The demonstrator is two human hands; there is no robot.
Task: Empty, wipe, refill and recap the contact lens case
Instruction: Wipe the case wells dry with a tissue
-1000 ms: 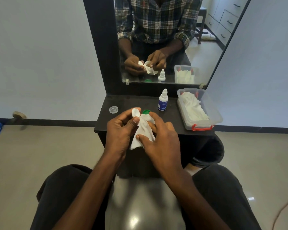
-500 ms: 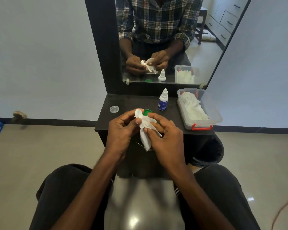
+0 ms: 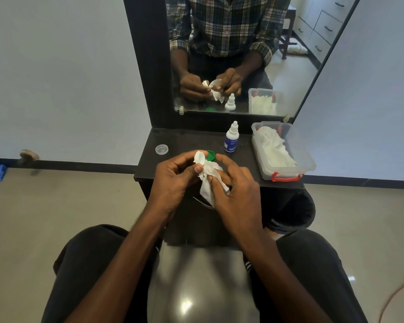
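- Nearest, the right hand [image 3: 237, 194] has its fingers [image 3: 216, 181] clamped on a white tissue [image 3: 209, 183], pressing it toward the case.
- Just beside it, the left hand [image 3: 173, 180] pinches the white contact lens case [image 3: 200, 157] between thumb and fingers, held above the counter [image 3: 184, 141] edge.
- To wipe well, I judge the tissue should be twisted into each well while the left hand keeps the case steady.
- Behind the hands a green cap [image 3: 211, 155] lies on the counter; a clear cap [image 3: 162, 149] sits well apart to the left.
- Farther back stand the solution bottle [image 3: 231, 141], needed for refilling, and a tissue box [image 3: 282, 151].
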